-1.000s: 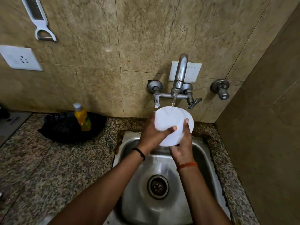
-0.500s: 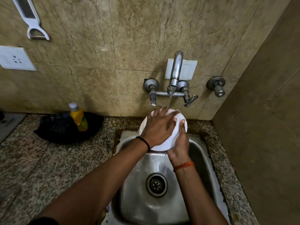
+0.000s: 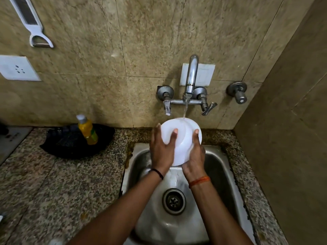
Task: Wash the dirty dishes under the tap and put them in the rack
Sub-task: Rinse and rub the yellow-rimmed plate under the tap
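Observation:
A white bowl (image 3: 183,138) is held tilted over the steel sink (image 3: 217,167), its outside facing me. Water runs from the wall tap (image 3: 191,78) onto the bowl's upper rim. My left hand (image 3: 161,151) grips the bowl's left side with the fingers spread over it. My right hand (image 3: 194,156) holds the right side and lower edge. The bowl's inside is hidden.
A black dish rack (image 3: 70,144) sits on the granite counter (image 3: 53,183) left of the sink, with a yellow soap bottle (image 3: 87,129) standing in it. A side wall (image 3: 292,138) closes the right. A peeler (image 3: 33,23) hangs at upper left above a socket (image 3: 16,68).
My left hand slid from across the bowl's face back to its left side. The bowl stayed under the running water, turning a little.

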